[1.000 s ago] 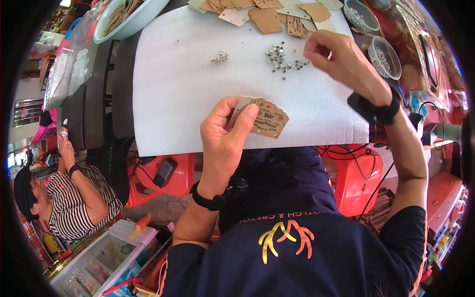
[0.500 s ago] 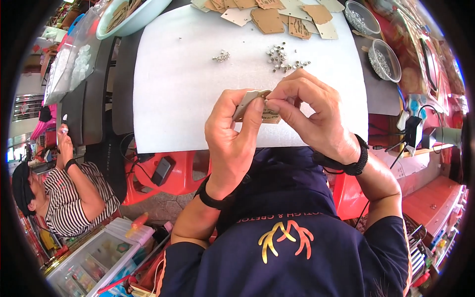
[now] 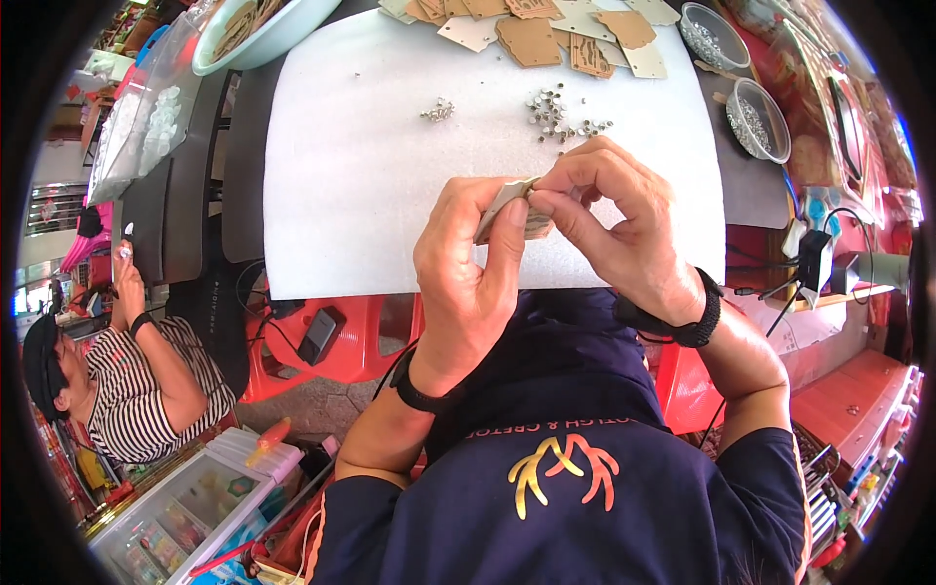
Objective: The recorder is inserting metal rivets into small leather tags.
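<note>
Above the near part of the white sheet, my left hand (image 3: 458, 278) grips a small brown-and-grey leather-like tag (image 3: 537, 227) between thumb and fingers. The tag looks bent or doubled over, with dark print on its brown face. My right hand (image 3: 624, 229) is closed in a pinch at the tag's upper edge, its fingertips meeting my left thumb tip. Whatever lies in that pinch is too small and hidden to name. Beyond my hands lie a loose pile of small round metal rivet caps (image 3: 554, 115) and a smaller cluster of silver pieces (image 3: 439, 110).
Several brown and grey tags (image 3: 527, 42) overlap at the sheet's far edge. Two clear tubs (image 3: 759, 120) of metal parts stand at the right; a pale basin (image 3: 263, 49) of tags is at far left. A co-worker (image 3: 146, 380) sits at left, beyond a red stool (image 3: 361, 351).
My left hand has shifted slightly right with the tag, which has tilted and shows less of its printed face. My right fingertips have closed in against its edge.
</note>
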A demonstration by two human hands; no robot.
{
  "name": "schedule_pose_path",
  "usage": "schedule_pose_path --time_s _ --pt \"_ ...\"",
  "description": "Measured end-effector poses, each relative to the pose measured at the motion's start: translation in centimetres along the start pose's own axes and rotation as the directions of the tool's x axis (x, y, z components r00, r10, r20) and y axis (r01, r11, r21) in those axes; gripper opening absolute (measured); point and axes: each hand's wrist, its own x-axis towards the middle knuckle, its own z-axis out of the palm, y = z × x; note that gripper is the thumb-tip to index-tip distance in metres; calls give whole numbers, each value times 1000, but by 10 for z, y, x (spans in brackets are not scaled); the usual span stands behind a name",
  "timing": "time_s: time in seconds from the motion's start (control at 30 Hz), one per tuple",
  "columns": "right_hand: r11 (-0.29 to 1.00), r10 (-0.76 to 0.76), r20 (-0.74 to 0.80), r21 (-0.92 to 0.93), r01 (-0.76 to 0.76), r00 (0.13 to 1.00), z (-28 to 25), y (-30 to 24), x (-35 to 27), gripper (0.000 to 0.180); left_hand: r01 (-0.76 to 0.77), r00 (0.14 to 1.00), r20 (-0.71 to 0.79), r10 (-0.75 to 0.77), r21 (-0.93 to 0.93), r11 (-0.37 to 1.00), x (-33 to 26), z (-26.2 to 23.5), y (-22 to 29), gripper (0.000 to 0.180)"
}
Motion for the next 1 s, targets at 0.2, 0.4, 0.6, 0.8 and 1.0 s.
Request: schedule_pose_path --time_s 0.2,0.4,0.6,0.8,1.0 --pt "994 -96 -6 -57 96 995 1 1 -1 14 -29 1000 -2 29 94 995 1 -1 8 11" --pt "979 -172 -17 -114 169 985 2 1 0 16 -7 1000 -15 7 47 999 1 -1 5 12" --pt "972 -180 24 -147 181 983 0 1 1 18 78 997 -7 -78 -33 996 1 -4 2 11" --pt "990 -106 19 -95 107 994 0 -1 0 15 49 999 -4 -49 -52 997 2 -2 0 9" --pt "999 -40 24 -30 41 999 -1 1 -2 14 29 999 15 -28 -15 999 1 -2 -1 10"
